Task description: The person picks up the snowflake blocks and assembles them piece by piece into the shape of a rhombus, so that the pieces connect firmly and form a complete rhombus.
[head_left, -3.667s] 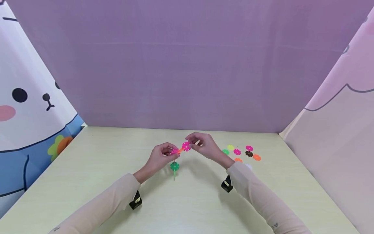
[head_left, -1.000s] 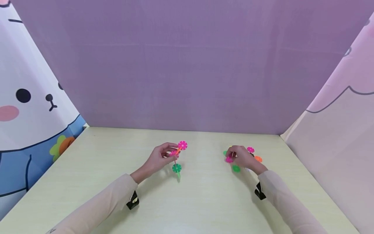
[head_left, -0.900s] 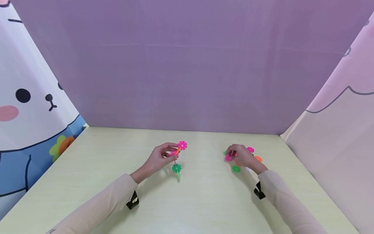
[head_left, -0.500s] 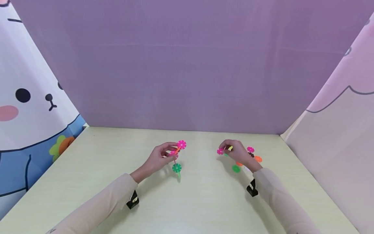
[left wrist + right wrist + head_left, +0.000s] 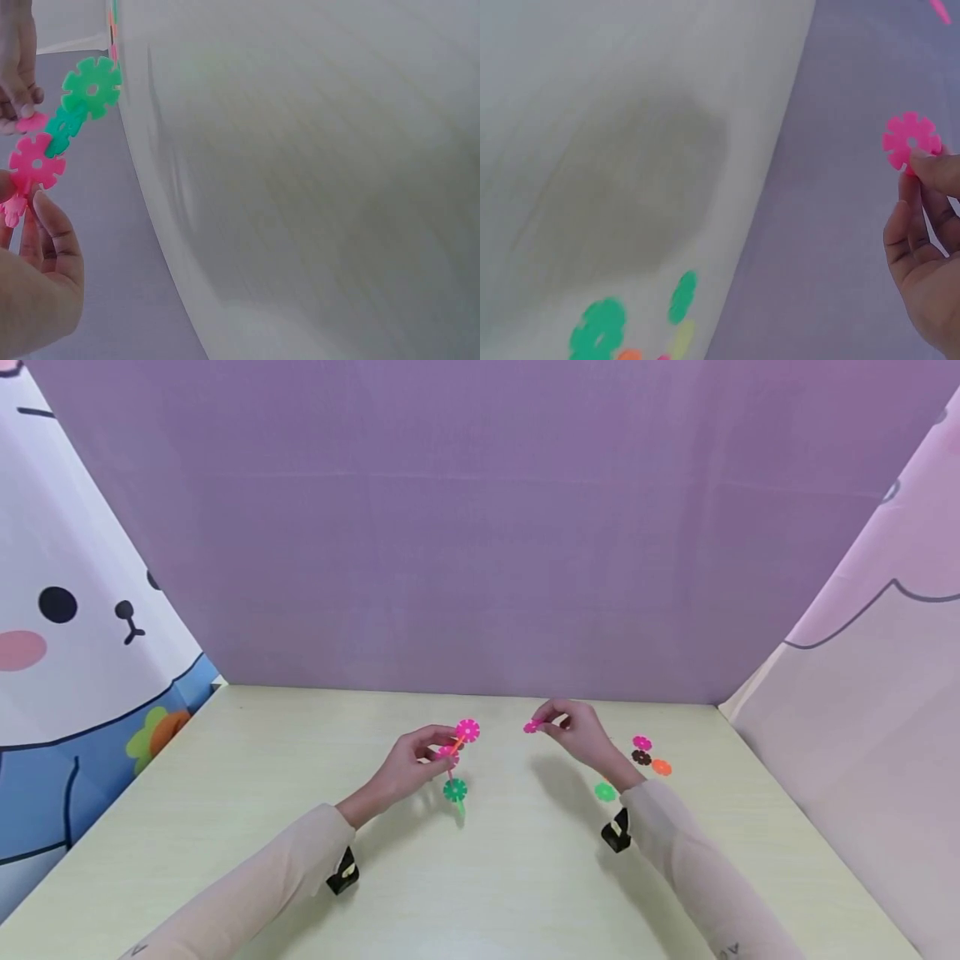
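My left hand [image 5: 408,767] pinches a chain of slotted plastic snowflake discs [image 5: 454,790] above the table. In the left wrist view, a pink disc [image 5: 49,171] sits by the fingertips, joined to a teal disc [image 5: 60,135] and a light green one [image 5: 107,79]. An orange disc and another pink disc [image 5: 468,730] top the chain in the head view. Raised to the right of it, my right hand [image 5: 583,737] pinches a single pink disc [image 5: 532,726] between thumb and fingers. A gap separates this disc [image 5: 897,141] from the chain.
Loose discs lie on the table [image 5: 495,877] at the right: pink [image 5: 642,742], brown [image 5: 641,757], orange [image 5: 662,767] and green [image 5: 605,792]. The right forearm hides others; the right wrist view shows a yellow disc [image 5: 681,341]. A purple backdrop [image 5: 480,543] stands behind the table.
The right hand went from the chain to the loose discs, picked up a pink one, and has moved left and up with it. The left hand has kept its hold on the chain, nearly still.
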Tool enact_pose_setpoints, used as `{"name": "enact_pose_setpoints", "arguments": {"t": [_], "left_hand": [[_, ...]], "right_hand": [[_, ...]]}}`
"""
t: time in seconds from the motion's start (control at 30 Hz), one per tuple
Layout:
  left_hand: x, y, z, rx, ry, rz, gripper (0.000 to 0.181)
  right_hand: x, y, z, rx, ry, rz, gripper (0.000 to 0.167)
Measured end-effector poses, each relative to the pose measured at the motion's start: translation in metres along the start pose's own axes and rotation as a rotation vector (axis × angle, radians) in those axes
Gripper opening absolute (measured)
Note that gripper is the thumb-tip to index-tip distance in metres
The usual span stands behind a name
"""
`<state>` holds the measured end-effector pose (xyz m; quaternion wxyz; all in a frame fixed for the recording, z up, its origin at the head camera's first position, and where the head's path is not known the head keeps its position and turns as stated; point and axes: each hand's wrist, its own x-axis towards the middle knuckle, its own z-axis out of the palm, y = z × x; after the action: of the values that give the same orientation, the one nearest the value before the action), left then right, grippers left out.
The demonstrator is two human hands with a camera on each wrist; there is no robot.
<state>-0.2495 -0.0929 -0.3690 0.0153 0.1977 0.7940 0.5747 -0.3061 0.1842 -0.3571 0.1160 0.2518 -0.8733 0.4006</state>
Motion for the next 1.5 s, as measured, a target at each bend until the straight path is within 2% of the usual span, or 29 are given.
{"name": "enact_pose_setpoints", "arguments": {"t": [0.2,0.27,0.7,1.0,1.1,1.23,1.33,1.5], "left_hand": [[0.01,-0.024,0.002,0.004,0.002,0.029,0.039],[0.012,-0.027,0.002,0.007,0.001,0.041,0.039],[0.014,-0.025,0.005,0.01,-0.023,0.021,0.038],[0.013,-0.026,0.004,-0.001,-0.043,0.032,0.038],[0.011,-0.022,0.004,0.002,-0.046,0.046,0.038],[0.012,-0.021,0.005,0.018,-0.029,0.042,0.036],[0.014,-0.025,0.007,0.018,-0.007,0.058,0.034],[0.014,-0.026,0.009,0.038,0.055,0.08,0.031]], "right_hand": [[0.009,-0.016,0.007,0.036,0.022,-0.042,0.009],[0.012,-0.02,0.01,0.048,0.027,-0.052,0.009],[0.021,-0.042,0.024,0.048,-0.006,-0.086,0.009],[0.023,-0.048,0.025,0.054,-0.042,-0.133,0.007],[0.024,-0.049,0.025,0.043,-0.054,-0.143,0.007],[0.025,-0.05,0.025,0.03,-0.066,-0.161,0.007],[0.025,-0.051,0.025,0.032,-0.066,-0.18,0.008],[0.025,-0.051,0.027,0.022,-0.064,-0.213,0.01]]}}
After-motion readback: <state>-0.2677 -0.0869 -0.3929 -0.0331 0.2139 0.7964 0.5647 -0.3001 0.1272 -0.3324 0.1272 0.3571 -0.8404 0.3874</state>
